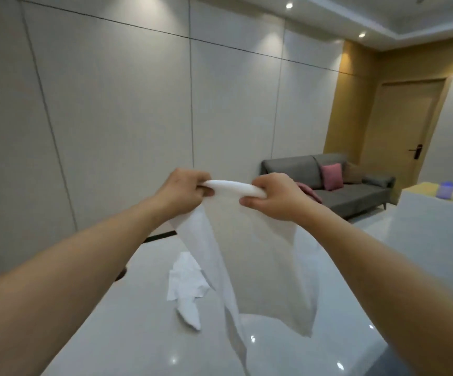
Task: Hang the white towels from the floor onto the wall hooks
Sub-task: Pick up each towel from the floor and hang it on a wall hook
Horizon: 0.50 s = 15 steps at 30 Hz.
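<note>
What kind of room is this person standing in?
Probably a hotel-style lounge or apartment living room: a grey sofa with a pink cushion, a wooden door and a glossy tiled floor.

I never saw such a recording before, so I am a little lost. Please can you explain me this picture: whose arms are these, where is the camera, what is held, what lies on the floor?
No machine here: a person wears a camera on the head, looking forward and down. The left hand and right hand each grip the top edge of a white towel, which hangs below them. A second towel lies crumpled on the glossy floor. Behind is a panelled wall; no hooks show.
</note>
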### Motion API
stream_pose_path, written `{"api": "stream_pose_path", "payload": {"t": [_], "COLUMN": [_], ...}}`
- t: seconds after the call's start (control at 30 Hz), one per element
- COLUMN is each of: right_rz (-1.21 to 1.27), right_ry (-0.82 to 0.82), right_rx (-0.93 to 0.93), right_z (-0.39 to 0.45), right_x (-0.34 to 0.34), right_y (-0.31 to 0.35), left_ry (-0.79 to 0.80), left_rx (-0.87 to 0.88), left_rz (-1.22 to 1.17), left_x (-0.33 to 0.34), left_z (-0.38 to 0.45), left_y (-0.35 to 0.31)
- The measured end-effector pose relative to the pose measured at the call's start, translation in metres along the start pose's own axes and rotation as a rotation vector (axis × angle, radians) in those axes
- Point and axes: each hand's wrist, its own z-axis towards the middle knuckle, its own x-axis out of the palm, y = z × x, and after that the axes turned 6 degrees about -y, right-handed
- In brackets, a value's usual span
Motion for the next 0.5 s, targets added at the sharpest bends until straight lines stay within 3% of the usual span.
{"api": "stream_pose_path", "payload": {"t": [0.23,0.5], "right_rz": [0.187,0.443], "right_ry": [0.124,0.284], "right_rx": [-0.103,-0.377], "right_z": [0.113,0.203], "right_x": [0.148,0.306], "right_y": [0.189,0.404], "left_ry": [-0.105,-0.228], "left_rx": [-0.300,-0.582], "left_rz": [0.246,0.448], "left_x": [-0.180,-0.327], "left_z": [-0.070,-0.167], "left_y": [0.213,0.367]}}
